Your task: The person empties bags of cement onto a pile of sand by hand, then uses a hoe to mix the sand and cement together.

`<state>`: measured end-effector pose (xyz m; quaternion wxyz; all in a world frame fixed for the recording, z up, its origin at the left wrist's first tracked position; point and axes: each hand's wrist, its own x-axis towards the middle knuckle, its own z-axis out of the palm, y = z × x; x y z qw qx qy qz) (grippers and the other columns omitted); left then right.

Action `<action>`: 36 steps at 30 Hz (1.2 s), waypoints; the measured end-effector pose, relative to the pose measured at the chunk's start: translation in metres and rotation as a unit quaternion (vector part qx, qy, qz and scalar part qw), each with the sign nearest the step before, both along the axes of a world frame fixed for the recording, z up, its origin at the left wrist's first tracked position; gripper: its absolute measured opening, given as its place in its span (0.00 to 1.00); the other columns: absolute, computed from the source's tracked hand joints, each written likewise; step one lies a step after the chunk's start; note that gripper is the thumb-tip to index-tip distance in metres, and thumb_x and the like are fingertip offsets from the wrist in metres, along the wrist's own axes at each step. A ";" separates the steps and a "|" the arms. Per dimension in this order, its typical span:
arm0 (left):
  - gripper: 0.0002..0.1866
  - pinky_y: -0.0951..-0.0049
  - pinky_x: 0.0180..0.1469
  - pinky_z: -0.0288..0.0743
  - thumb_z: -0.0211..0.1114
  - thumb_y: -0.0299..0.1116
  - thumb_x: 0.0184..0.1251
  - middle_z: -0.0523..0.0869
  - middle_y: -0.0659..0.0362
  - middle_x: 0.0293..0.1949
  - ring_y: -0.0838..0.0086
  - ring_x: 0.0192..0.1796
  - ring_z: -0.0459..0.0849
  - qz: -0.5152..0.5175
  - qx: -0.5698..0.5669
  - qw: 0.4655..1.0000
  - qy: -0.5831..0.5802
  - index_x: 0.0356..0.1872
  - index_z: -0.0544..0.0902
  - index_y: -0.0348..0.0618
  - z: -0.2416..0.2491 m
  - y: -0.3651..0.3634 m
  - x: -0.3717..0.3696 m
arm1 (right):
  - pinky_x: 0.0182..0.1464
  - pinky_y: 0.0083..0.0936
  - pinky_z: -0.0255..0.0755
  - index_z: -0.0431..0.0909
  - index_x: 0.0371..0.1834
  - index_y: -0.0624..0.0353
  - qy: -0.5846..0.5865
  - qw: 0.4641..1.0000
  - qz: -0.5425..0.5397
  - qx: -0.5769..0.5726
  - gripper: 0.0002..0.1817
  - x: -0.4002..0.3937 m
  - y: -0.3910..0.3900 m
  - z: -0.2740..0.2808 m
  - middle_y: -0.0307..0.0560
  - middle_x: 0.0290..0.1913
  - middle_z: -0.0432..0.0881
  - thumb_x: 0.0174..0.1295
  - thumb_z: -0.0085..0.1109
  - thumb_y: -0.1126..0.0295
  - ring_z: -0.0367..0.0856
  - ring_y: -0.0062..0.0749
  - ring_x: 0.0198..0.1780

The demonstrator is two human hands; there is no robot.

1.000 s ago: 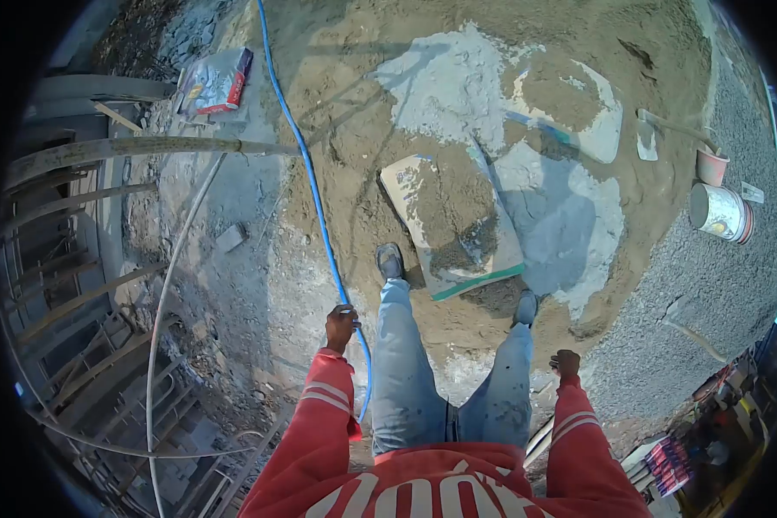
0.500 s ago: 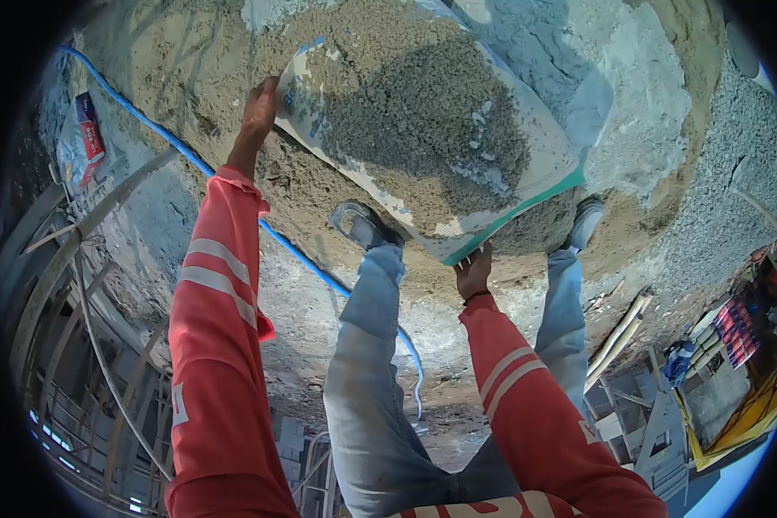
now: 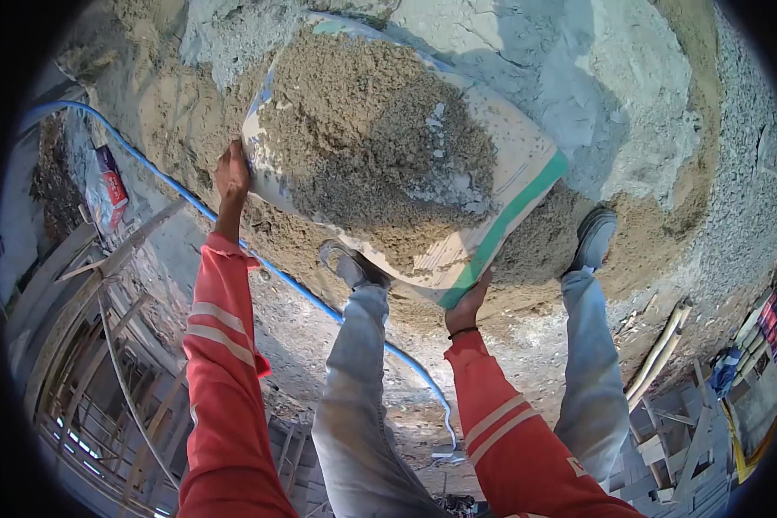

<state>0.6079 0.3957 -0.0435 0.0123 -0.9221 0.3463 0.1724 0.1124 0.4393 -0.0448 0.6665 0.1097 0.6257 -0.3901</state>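
A white sack with a green band (image 3: pixel 514 207) lies under a heap of damp, sandy mix (image 3: pixel 354 112), with a few pale grey patches on the heap. My left hand (image 3: pixel 233 173) grips the sack's left edge, fingers wrapped round it. At the near corner, by the green band, my right hand (image 3: pixel 469 309) holds the sack from below; its fingers are partly hidden under the edge.
A blue hose (image 3: pixel 173 183) runs from the upper left down between my feet. Grey gravel (image 3: pixel 738 164) covers the right side. Wooden poles (image 3: pixel 660 354) lie lower right; a red packet (image 3: pixel 114 194) and timber frames (image 3: pixel 78 319) are at left.
The sack with its heap has shifted left and nearer, and both hands have moved with it. More of the green band shows. My right foot appears farther right.
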 end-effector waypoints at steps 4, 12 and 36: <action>0.25 0.50 0.42 0.74 0.46 0.55 0.71 0.82 0.40 0.39 0.41 0.43 0.80 -0.012 -0.078 0.995 -0.058 0.40 0.78 0.39 0.061 0.019 -0.076 | 0.52 0.27 0.67 0.73 0.59 0.66 0.215 0.946 0.211 0.117 0.42 -0.023 -0.036 0.038 0.42 0.50 0.78 0.61 0.50 0.33 0.75 0.31 0.47; 0.30 0.57 0.42 0.72 0.56 0.59 0.63 0.84 0.43 0.33 0.51 0.37 0.82 0.258 -0.116 0.955 0.090 0.40 0.80 0.34 0.088 0.096 -0.201 | 0.46 0.26 0.75 0.79 0.49 0.62 0.157 0.948 0.271 0.054 0.31 -0.116 -0.109 0.049 0.41 0.41 0.83 0.62 0.57 0.42 0.82 0.27 0.41; 0.28 0.68 0.54 0.69 0.66 0.49 0.63 0.82 0.53 0.46 0.68 0.47 0.76 0.408 -0.305 0.812 0.286 0.51 0.78 0.33 0.151 0.131 -0.242 | 0.54 0.30 0.76 0.72 0.59 0.56 0.020 0.997 0.060 -0.049 0.22 -0.112 -0.023 0.151 0.40 0.52 0.81 0.68 0.54 0.54 0.81 0.32 0.51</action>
